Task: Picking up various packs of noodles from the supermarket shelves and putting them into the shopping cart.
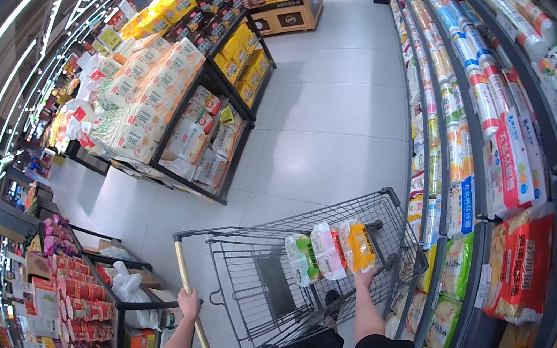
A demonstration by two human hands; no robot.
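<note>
My left hand [188, 303] is closed around the yellowish handle bar [184, 267] of a grey wire shopping cart [241, 259]. Inside the basket three plastic food packets lie side by side: a green-and-clear one [303, 259], a pink-and-white one [327, 250] with a red part, and an orange one [358, 245]. At the near end of the orange packet is my right hand [364, 277], gripping it low down; the packet partly hides its fingers.
Shelves of bagged noodles [509, 162] run along the right, close to the cart's front corner. On the left stands a black-framed display [199, 137] stacked with tissue packs. Nearer, a rack [129, 302] holds red-wrapped goods. Tiled floor [329, 107] stretches ahead between them.
</note>
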